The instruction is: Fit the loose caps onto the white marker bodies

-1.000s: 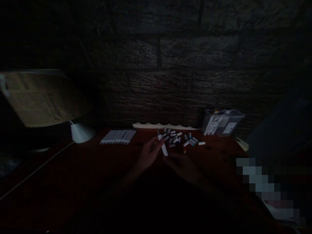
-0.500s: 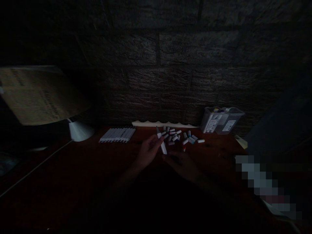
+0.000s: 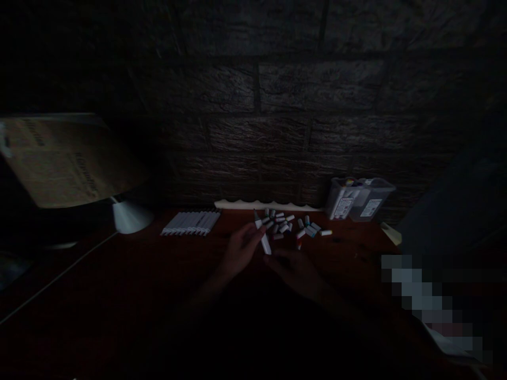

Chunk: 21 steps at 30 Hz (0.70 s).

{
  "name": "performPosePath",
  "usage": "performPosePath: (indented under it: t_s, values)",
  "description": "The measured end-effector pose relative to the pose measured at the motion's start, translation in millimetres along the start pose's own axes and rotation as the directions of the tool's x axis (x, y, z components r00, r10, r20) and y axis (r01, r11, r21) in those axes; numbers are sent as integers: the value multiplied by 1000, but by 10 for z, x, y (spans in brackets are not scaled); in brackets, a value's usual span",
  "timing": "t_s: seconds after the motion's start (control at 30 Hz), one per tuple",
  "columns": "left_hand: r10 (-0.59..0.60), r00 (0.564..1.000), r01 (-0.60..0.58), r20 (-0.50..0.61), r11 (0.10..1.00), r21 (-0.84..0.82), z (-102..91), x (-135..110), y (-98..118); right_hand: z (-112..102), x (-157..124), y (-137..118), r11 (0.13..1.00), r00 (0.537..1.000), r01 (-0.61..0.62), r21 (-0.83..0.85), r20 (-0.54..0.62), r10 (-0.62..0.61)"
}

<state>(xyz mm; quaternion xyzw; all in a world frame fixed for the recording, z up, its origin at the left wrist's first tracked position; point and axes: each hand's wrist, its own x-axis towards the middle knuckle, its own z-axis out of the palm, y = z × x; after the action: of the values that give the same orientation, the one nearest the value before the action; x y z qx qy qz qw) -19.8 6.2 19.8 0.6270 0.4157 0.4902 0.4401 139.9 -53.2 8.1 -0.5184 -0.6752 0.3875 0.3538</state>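
Note:
In the dim head view, my left hand (image 3: 240,250) is closed around the middle of a white marker (image 3: 264,243). The marker tilts, its dark narrow tip pointing up and away. My right hand (image 3: 297,269) has its thumb and fingers drawn together at the marker's lower end. Whether it grips that end or a small part there is too dark to tell. Just beyond my hands lie several loose marker caps (image 3: 284,228), short and white with coloured ends. To the left, several white markers (image 3: 191,223) lie side by side in a row.
Two clear plastic boxes (image 3: 372,203) with labels stand at the back right, pens in one. A lamp with a paper-covered shade (image 3: 71,163) and white base (image 3: 129,216) stands left, its cord (image 3: 59,277) crossing the table (image 3: 158,285). A wavy-edged pale strip (image 3: 269,205) lies along the brick wall (image 3: 253,132).
The view has tilted up slightly, so everything sits a little lower. My hands keep nearly the same pose on the marker.

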Motion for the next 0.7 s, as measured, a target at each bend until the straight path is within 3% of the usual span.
performPosePath:
  t_s: [0.7]
  values:
    - [86,993,-98,74,980,172,-27,-31,-75,63,10,55,991,998,70,-116,2,-70]
